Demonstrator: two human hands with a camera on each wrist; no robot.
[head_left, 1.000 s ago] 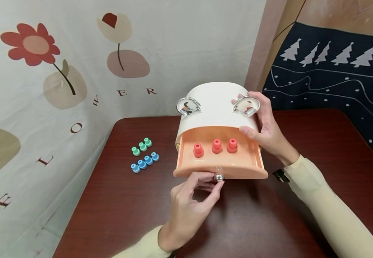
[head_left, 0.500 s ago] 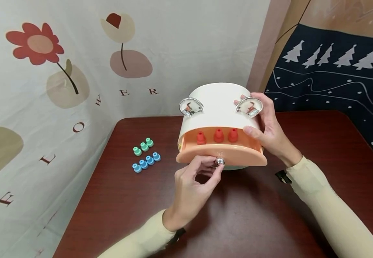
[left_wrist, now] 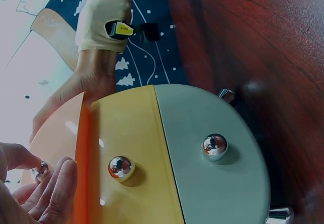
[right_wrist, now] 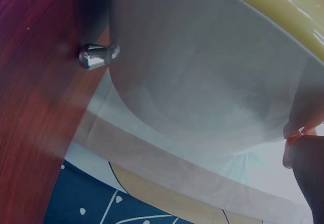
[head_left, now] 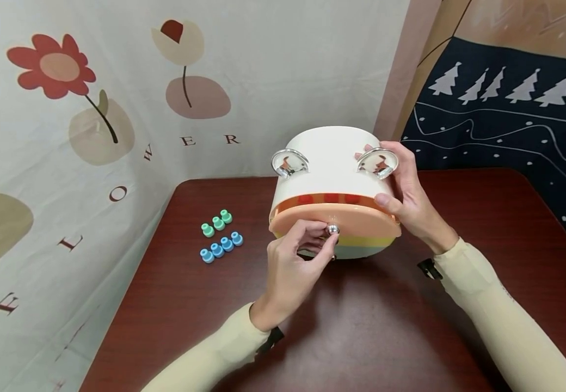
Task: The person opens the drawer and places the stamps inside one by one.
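My left hand (head_left: 293,264) pinches the round silver knob (head_left: 332,229) of the peach top drawer (head_left: 361,219). That drawer stands slightly out of a small white rounded cabinet (head_left: 332,169) with silver ears. Red cone-shaped pieces (head_left: 329,198) show dimly through the narrow gap above the drawer front. My right hand (head_left: 412,204) grips the cabinet's right side, thumb near the front edge and fingertips behind the ear. Below the peach drawer, the left wrist view shows a yellow drawer (left_wrist: 129,133) and a grey-green drawer (left_wrist: 207,112), both flush, each with a silver knob.
Left of the cabinet, a row of green pieces (head_left: 218,223) and a row of blue pieces (head_left: 221,247) stand on the dark red table (head_left: 204,305). A printed flower cloth (head_left: 263,81) hangs behind, and a dark tree-patterned cloth (head_left: 498,130) at the right.
My left hand has pushed the peach drawer inward by its knob, away from me. The red pieces have gone mostly out of sight. My right hand stays on the cabinet's side.
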